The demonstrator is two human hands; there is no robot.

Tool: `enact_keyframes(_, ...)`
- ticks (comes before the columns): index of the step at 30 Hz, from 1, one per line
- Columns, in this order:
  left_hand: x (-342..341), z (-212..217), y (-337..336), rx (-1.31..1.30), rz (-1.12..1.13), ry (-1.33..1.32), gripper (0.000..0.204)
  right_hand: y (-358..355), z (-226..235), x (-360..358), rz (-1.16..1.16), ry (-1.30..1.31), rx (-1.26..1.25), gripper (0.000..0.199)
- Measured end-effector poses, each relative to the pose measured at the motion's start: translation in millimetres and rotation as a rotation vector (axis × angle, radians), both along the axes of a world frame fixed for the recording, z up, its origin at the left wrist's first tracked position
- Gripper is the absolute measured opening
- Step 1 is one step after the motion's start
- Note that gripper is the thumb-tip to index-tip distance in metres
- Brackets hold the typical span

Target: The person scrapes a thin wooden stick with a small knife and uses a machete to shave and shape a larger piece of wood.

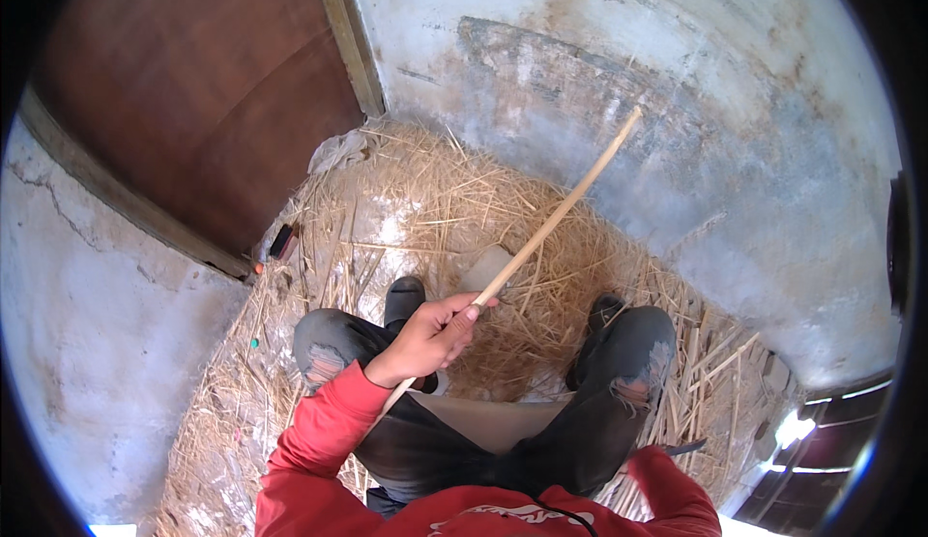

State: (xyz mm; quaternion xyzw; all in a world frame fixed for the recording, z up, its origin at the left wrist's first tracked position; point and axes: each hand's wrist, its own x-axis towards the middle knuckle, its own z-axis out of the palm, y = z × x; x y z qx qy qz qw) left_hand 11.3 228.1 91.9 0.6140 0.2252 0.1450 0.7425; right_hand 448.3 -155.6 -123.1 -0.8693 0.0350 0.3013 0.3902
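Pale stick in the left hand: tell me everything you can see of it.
The pale stick is long, slender and yellowish-tan, apparently wood or cane. It slants away to the right, its far tip overlapping the wall in the picture. The left hand grips it, and its lower part shows again beside the wrist. Its near end is unclear.

Left hand (428, 343) curled closed, right arm (674, 496) low.
The left forearm (333, 416) reaches from seven o'clock toward two, fingers (459, 332) folded inward; the right arm sits at five o'clock, its hand hidden.
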Motion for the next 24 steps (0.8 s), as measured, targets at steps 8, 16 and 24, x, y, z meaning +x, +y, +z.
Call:
enact_keyframes(8,7,-6,1,0.075,0.049,0.015,0.040,123,168,61,0.707,-0.924,-0.404,0.033)
enact_keyframes(16,10,-12,14,0.118,0.167,0.063,0.039,350,286,-73,1.343,-1.331,0.275,0.031)
enact_keyframes(24,16,-11,19,0.018,0.295,0.089,0.035,372,238,-184,1.645,-0.670,0.312,0.046)
